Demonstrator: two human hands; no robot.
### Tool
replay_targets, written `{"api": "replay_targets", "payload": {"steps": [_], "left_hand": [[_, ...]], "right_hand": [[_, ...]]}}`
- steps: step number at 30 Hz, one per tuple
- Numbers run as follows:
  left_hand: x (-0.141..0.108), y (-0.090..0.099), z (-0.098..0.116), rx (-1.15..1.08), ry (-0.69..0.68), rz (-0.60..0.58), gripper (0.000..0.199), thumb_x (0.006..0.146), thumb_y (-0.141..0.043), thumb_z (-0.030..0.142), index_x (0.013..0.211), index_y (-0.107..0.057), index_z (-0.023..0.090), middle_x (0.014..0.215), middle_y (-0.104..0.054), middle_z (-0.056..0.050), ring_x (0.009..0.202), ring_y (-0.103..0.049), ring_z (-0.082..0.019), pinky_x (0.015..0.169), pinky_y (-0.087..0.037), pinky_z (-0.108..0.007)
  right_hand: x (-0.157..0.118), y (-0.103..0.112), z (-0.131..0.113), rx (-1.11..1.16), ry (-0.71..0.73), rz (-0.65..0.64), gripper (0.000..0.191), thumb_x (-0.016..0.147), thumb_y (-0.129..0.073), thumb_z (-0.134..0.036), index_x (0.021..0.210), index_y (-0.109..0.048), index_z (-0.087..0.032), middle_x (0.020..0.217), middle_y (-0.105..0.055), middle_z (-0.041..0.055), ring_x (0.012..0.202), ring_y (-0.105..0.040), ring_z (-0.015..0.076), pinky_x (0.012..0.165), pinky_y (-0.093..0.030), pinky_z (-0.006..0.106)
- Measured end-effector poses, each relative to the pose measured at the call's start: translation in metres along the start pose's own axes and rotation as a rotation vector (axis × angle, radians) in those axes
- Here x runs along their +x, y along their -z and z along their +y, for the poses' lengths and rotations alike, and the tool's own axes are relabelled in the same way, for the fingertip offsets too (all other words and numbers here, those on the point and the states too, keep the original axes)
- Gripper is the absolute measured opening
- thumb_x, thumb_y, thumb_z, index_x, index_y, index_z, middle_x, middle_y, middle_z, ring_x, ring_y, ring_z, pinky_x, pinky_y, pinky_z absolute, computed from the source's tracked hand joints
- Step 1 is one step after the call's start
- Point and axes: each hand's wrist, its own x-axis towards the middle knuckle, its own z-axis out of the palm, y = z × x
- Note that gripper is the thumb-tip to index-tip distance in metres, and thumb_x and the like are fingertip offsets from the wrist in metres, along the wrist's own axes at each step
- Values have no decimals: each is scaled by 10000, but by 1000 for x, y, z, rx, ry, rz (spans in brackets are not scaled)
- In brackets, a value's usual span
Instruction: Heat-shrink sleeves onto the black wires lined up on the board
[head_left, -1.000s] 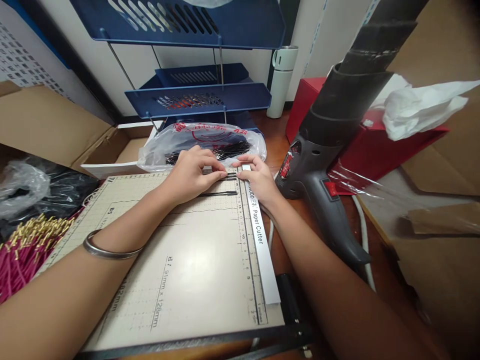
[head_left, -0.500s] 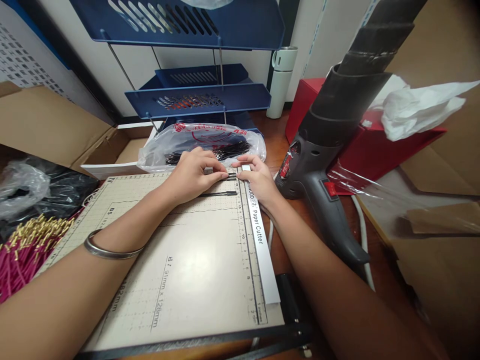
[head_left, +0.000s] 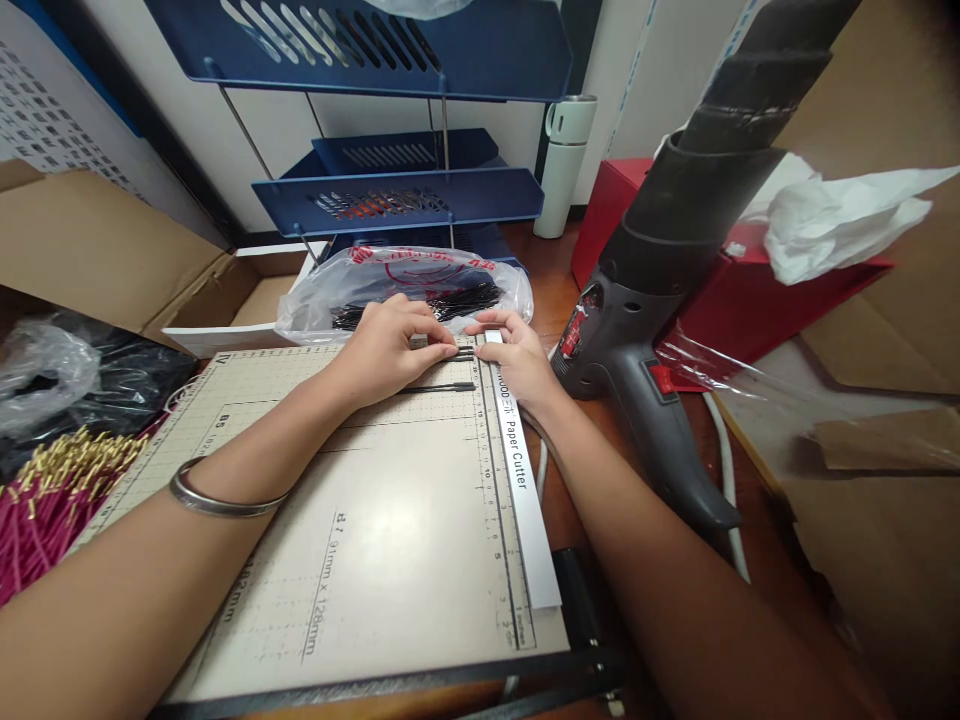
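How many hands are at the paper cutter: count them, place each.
2. The left hand pinches thin black strands at the cutter's far end; the right hand is over the lettered strip.

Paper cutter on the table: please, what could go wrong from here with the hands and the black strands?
The left hand pinches thin black strands by the ruler scale; they might slip out of line. Another black piece, partly hidden by that hand, could be nudged askew. The dark handheld tool sits close beside the right forearm, so it might be knocked.
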Motion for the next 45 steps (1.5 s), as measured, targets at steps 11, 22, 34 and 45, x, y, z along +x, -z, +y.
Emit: {"api": "replay_targets", "payload": {"steps": [11, 22, 34, 45], "left_hand": [[1, 0, 0, 2, 12, -1, 189, 935, -713, 345, 903, -844, 212, 907, -748, -61, 928, -612, -244, 933, -407, -418], [-5, 3, 1, -27, -24, 45, 194, 918, -717, 357, 870, -833, 210, 887, -753, -58, 917, -606, -241, 895, -403, -396], [-1, 1, 2, 21, 103, 77, 189, 907, -714, 362, 875, -835, 221, 940, -765, -65, 963, -610, -259, 949, -398, -433], [12, -4, 3, -167, 233, 36, 206, 805, -750, 383, 817, -839, 197, 843, -766, -45, 851, -634, -225, 966, -464, -403]], "right_hand": [[0, 0, -1, 10, 15, 22, 411, 532, -685, -195, 932, -605, -241, 973, -679, 9, 999, -608, 227, 1029, -456, 445], [-1, -1, -1, 6, 4, 27, 393, 543, -688, -225, 926, -601, -246, 972, -681, 5, 985, -609, 230, 1012, -468, 451], [-2, -3, -3, 16, -11, 54, 391, 524, -703, -246, 906, -617, -244, 952, -688, -2, 951, -609, 219, 1011, -471, 447], [-2, -2, -4, -41, -6, 41, 382, 559, -713, -266, 923, -600, -244, 986, -677, 11, 996, -605, 228, 997, -476, 435]]}}
